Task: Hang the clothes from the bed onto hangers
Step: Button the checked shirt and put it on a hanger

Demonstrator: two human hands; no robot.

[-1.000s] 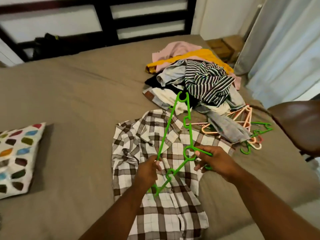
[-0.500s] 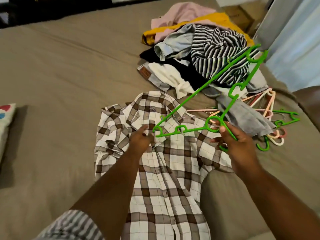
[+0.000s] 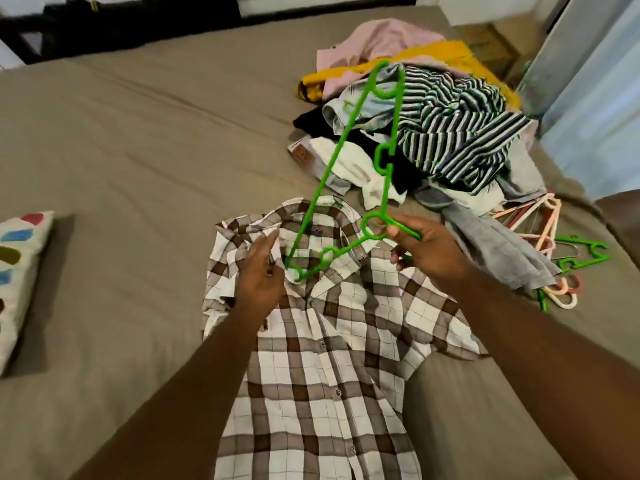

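Note:
A brown-and-white checked shirt lies flat and buttoned on the bed, collar away from me. My right hand grips a green plastic hanger near its hook, above the collar. One hanger end points down at the collar opening; the other end rises over the clothes pile. My left hand rests on the shirt's collar at the left, its fingers pinching the fabric beside the hanger's lower end.
A pile of mixed clothes lies at the far right of the bed. Several pink and green hangers lie beside it near the right edge. A spotted pillow sits at the left. Curtains hang on the right.
The hanger has swung from lying sideways to standing steeply, its lower end now dipping at the collar. My left hand has shifted to the collar's left side.

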